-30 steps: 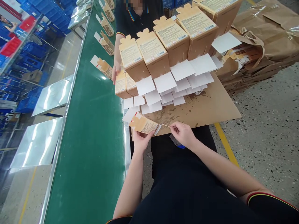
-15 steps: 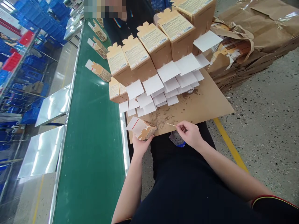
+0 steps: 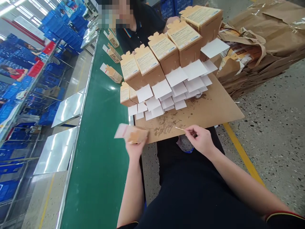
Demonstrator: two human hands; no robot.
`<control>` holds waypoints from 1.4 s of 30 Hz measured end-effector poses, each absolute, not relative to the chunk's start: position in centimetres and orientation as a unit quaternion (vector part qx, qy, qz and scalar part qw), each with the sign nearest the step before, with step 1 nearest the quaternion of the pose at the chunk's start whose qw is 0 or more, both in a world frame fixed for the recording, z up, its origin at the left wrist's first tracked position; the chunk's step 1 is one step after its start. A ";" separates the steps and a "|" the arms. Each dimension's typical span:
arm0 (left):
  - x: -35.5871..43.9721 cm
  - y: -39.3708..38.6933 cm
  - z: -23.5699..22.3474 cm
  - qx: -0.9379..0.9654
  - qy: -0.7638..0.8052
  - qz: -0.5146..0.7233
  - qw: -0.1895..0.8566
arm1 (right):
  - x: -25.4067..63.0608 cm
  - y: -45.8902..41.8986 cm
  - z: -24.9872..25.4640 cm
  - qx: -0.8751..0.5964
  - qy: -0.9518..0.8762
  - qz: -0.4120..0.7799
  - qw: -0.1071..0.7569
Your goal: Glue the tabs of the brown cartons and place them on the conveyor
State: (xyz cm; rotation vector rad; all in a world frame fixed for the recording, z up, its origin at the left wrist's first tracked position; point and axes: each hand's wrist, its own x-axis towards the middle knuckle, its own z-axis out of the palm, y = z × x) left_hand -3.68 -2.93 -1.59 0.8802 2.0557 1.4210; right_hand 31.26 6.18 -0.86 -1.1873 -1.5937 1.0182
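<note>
Well, from my seat I see the left hand (image 3: 134,149) curled around a small tan carton (image 3: 137,136), gripping it from below and at its right end; the print on it is lost to blur. Its white flap (image 3: 121,130), crossed by a pinkish stripe, sticks out to the left of that grip, over the green belt (image 3: 100,159), while the body sits above the seam between the belt and the brown board (image 3: 209,111). To the right of it, well apart from the carton, I have the right hand (image 3: 200,140) pinching a thin pale stick (image 3: 180,128) between thumb and fingertips, the free tip pointing left toward the carton. I cannot tell whether that tip touches the board beneath. Dark stains (image 3: 164,125) mark the board between the two grips. Ahead of both hands I see stacked cartons (image 3: 164,52), with white flaps (image 3: 177,76) jutting back toward the hands in layers. Beyond the left grip, a row of cartons (image 3: 111,73) lines the belt. Past the stack is a co-worker (image 3: 143,28) in a dark collared shirt, and ahead to the right of the right grip lies a pile of brown paper (image 3: 274,47)
</note>
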 end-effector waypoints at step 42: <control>-7.7 -0.9 3.4 0.229 0.623 0.651 0.367 | 37.8 25.9 0.6 -0.587 -0.751 0.157 0.260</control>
